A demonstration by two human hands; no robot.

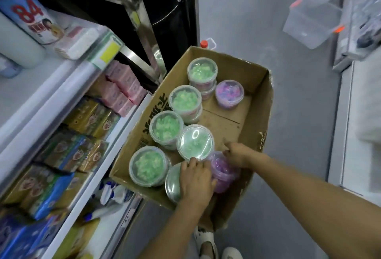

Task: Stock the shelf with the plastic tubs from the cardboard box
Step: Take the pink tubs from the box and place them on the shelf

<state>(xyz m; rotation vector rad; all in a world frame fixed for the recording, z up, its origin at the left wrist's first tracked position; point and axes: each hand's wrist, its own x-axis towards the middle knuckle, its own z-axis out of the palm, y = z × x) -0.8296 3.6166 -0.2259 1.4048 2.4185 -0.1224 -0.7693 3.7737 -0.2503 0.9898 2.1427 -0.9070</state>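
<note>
An open cardboard box (257,102) stands on the floor beside the shelf (68,85). Several clear round plastic tubs with green contents (185,99) fill its left side, some stacked. A purple tub (229,93) stands at the far right of the box. At the near end, a second purple tub (221,171) lies tilted between my hands. My left hand (195,182) curls over it and over a green tub (172,183) beside it. My right hand (237,154) grips the purple tub from its right side.
The shelf tiers on the left hold pink boxes (123,87), gold and blue packs (90,116) and a white bottle (28,17). Clear storage bins (313,17) stand across the grey aisle floor. A red-capped bottle (204,44) peeks out behind the box. My feet (208,242) are below.
</note>
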